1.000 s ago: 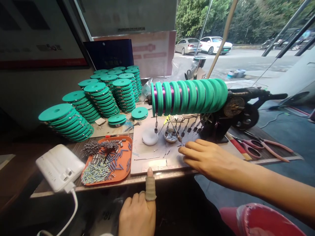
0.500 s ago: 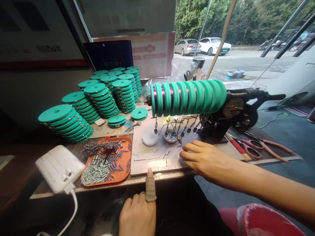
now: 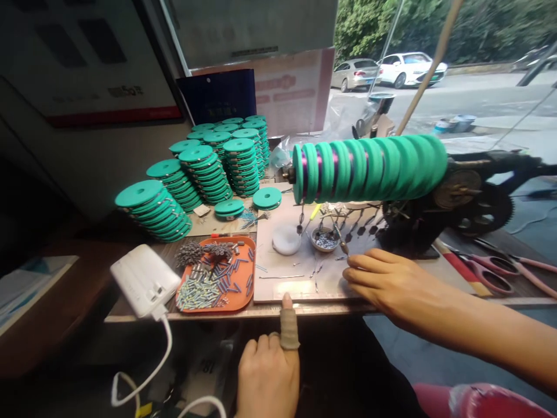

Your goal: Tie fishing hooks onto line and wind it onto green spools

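My left hand point(image 3: 270, 371) is palm down at the front of the bench, its wrapped index finger stretched onto the near edge of a pale board point(image 3: 278, 290). Its other fingers are curled, with nothing visible in them. At the board's right side, my right hand point(image 3: 387, 278) has its fingers bent down close together; the thumb and anything pinched are hidden. Just beyond those fingertips is a pointed metal piece point(image 3: 343, 246). Small metal fittings point(image 3: 316, 273) and a thin rod point(image 3: 282, 277) lie between the hands. Green foam spools point(image 3: 369, 168) with purple line sit in a row on a cranked winder point(image 3: 452, 191).
Left of the board is an orange tray point(image 3: 243, 299) of small metal parts and tubes. Behind it stand stacks of green spools point(image 3: 148, 194). A white power bank point(image 3: 143, 278) with a cable overhangs the front left. Pink-handled scissors point(image 3: 491, 276) lie at right. A small bowl point(image 3: 324, 247) holds beads.
The camera has turned left, so the whole scene sits further right in the picture. Both hands keep nearly the same place at the board.
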The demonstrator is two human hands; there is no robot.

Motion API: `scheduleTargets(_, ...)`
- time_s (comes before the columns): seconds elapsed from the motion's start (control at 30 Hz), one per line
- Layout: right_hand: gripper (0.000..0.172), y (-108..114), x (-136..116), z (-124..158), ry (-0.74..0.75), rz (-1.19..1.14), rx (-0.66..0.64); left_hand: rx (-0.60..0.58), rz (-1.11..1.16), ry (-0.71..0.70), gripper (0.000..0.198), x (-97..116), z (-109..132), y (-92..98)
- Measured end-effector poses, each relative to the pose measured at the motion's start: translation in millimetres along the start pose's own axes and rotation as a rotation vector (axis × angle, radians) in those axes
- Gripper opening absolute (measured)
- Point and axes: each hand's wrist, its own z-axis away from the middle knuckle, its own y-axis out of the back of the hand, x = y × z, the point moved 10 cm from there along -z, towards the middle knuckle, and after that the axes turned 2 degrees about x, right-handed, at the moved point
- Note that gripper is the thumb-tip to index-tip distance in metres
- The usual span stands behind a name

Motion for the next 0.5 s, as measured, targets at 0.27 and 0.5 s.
scheduleTargets(0.27,0.037,-1,1,3,-0.004,-0.037,0.05,-0.051,0.017,0.027,0.066,5,3,-9.7)
scheduleTargets(0.5,0.026,5,15,3,-0.194,-0.466,0.059,0.213,0.654,0.28,0.064,-38,3,36.8)
